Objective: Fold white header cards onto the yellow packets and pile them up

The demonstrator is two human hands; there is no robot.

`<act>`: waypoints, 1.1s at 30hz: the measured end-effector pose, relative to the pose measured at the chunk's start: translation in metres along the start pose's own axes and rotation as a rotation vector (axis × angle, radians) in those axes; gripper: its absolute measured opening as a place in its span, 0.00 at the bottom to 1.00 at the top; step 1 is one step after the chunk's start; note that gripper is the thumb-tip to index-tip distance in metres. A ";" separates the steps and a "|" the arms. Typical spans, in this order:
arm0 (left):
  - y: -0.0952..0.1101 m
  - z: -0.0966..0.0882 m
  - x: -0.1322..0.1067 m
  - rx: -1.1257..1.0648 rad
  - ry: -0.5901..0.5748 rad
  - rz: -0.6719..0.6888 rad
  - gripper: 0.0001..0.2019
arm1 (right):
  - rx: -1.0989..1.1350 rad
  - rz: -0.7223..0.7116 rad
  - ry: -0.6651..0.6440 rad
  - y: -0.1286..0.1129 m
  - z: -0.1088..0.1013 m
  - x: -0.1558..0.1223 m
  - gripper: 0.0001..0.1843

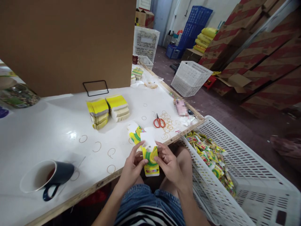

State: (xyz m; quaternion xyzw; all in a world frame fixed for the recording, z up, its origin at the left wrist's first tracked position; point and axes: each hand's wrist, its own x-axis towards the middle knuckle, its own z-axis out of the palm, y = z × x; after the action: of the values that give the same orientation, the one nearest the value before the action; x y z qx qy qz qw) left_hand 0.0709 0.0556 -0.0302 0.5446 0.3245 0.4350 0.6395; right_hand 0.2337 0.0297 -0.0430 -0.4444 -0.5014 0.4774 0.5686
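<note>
Between my two hands, just over the table's front edge, is a yellow, green and white printed cardboard box [150, 157], partly unfolded, with white flaps at its far end. My left hand [134, 161] pinches its left side with thumb and fingers. On the opposite side my right hand [168, 160] grips it the same way. Behind the box lies another yellow and green carton piece [135, 133] on the tabletop. Two bundles of flat yellow cartons, a left bundle [97, 113] and a right bundle [117, 108], stand farther back.
Red-handled scissors [159, 122] lie beside scattered rubber bands [169, 122]. A dark mug [61, 172] stands at the left. At my right is a white plastic crate [256, 201] holding many small colourful packets [209, 153]. A large cardboard panel [70, 47] rises behind the white table [61, 119].
</note>
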 end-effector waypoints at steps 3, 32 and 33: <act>0.005 -0.002 -0.002 -0.065 -0.091 -0.062 0.19 | -0.046 0.000 -0.095 -0.010 -0.010 0.004 0.15; 0.008 0.009 -0.003 -0.022 -0.077 -0.130 0.21 | -0.506 0.013 0.043 -0.024 -0.009 -0.002 0.16; 0.008 0.008 -0.003 -0.036 -0.060 -0.137 0.21 | -0.504 -0.005 0.037 -0.024 -0.009 -0.002 0.16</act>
State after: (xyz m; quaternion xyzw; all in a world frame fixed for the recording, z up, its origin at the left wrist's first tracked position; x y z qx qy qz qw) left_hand 0.0755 0.0495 -0.0212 0.5223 0.3335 0.3796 0.6870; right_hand 0.2444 0.0242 -0.0207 -0.5795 -0.5951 0.3276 0.4502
